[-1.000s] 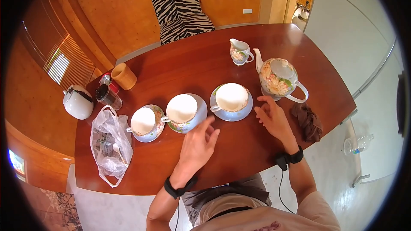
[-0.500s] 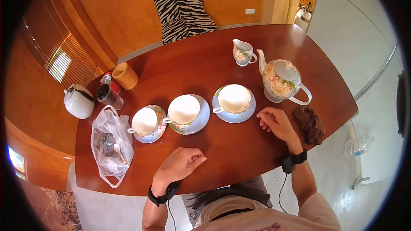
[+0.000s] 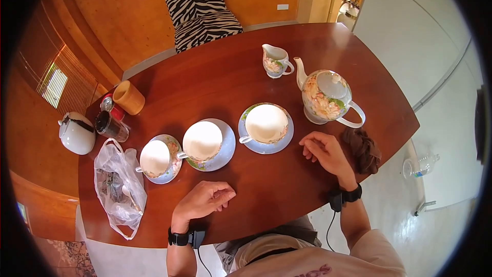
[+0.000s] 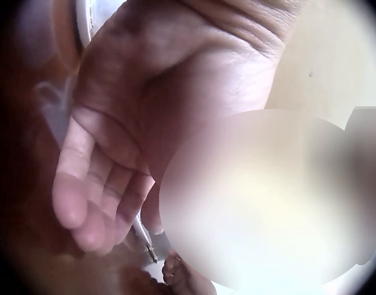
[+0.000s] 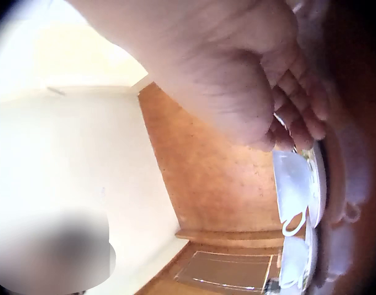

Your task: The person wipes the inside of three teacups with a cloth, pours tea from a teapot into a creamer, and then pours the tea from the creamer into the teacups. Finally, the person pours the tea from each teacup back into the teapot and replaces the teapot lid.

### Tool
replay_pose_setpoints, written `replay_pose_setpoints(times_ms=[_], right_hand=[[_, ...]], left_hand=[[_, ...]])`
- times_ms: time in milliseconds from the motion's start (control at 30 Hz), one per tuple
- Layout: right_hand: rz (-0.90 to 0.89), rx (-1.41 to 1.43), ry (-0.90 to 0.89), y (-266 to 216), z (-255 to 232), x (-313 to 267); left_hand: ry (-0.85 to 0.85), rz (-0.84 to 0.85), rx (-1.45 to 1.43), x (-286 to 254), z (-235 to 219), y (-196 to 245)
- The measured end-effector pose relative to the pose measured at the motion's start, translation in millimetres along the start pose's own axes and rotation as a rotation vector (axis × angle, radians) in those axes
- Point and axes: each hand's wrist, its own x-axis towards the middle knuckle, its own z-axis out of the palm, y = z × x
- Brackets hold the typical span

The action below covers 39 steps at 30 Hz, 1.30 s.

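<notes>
Three floral cups stand on saucers in a slanting row: a left cup point(image 3: 155, 158), a middle cup point(image 3: 202, 141) and a right cup point(image 3: 266, 123). Below the middle cup, my left hand point(image 3: 204, 200) rests at the table's near side, fingers loosely bent, holding nothing; its palm point(image 4: 169, 92) shows in the left wrist view. My right hand point(image 3: 326, 155) lies between the right saucer and a brown cloth point(image 3: 362, 150), loosely curled and empty. Beyond it stand a floral teapot point(image 3: 326, 96) and a small creamer point(image 3: 275, 61).
At the table's left are a plastic bag point(image 3: 119, 190), a dark-lidded jar point(image 3: 111, 126), a red can point(image 3: 112, 106), a wooden cup point(image 3: 128, 97) and a white pot point(image 3: 77, 133). A zebra-patterned chair point(image 3: 205, 13) stands behind the table.
My left hand has drawn back from beside the middle cup toward the near edge. My right hand has moved slightly nearer me, away from the teapot. The head view has shifted a little.
</notes>
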Motion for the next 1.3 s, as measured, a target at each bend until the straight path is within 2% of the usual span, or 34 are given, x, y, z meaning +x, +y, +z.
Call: replay_pose_setpoints(times_ms=[200,333,400,433,467,500,533,567,600,667,700,867,967,1000,1300], right_hand=[[-0.064,-0.08,0.091,-44.9,-7.0,-38.7],[-0.101,-0.156,0.249,-56.0,-25.9,-60.5],[-0.244,-0.247,0.624,-64.5,-38.1,-63.7],[-0.271,-0.393,0.799,-75.2,-38.5,-59.9],[-0.267,-0.4,0.81,-75.6,-47.7,-57.5],[-0.203,-0.542,0.824,-70.0,-60.0,-54.6],[-0.139,-0.681,0.834,-62.7,-73.7,-51.4],[-0.023,-0.545,0.661,-53.7,-89.6,-48.7],[-0.024,-0.546,0.664,-46.7,-99.0,-45.9],[0.134,-0.238,0.377,-38.8,-109.0,-36.8],[0.156,-0.167,0.332,-34.6,-109.4,-31.0],[0.19,-0.038,0.306,-31.1,-108.9,-22.7],[0.219,0.002,0.404,-28.0,-106.4,-18.3],[0.214,0.009,0.384,-28.0,-105.5,-18.0],[0.165,-0.042,0.408,-22.9,-103.5,-17.4]], left_hand=[[-0.001,0.041,-0.005,-0.6,-1.3,4.4],[0.022,0.04,-0.024,-4.9,-0.6,6.0],[0.006,0.056,-0.017,-3.3,1.0,4.4],[0.022,0.038,-0.012,-3.8,1.1,2.9],[0.01,0.045,-0.011,-3.1,1.7,2.8],[0.016,0.03,-0.003,-3.4,1.9,2.6],[0.025,0.015,0.004,-3.5,2.1,2.8],[0.023,0.019,0.006,-3.7,2.3,2.7],[0.026,0.026,0.011,-3.9,2.4,2.9],[0.033,0.033,0.014,-3.3,2.4,3.0],[0.027,0.034,0.004,-3.0,2.3,2.1],[0.048,0.037,-0.019,-5.4,1.1,6.3],[0.021,0.045,-0.023,-5.9,0.4,7.6],[0.039,0.034,-0.024,-6.1,0.2,7.4],[0.109,0.061,-0.129,-8.0,2.1,-2.9]])
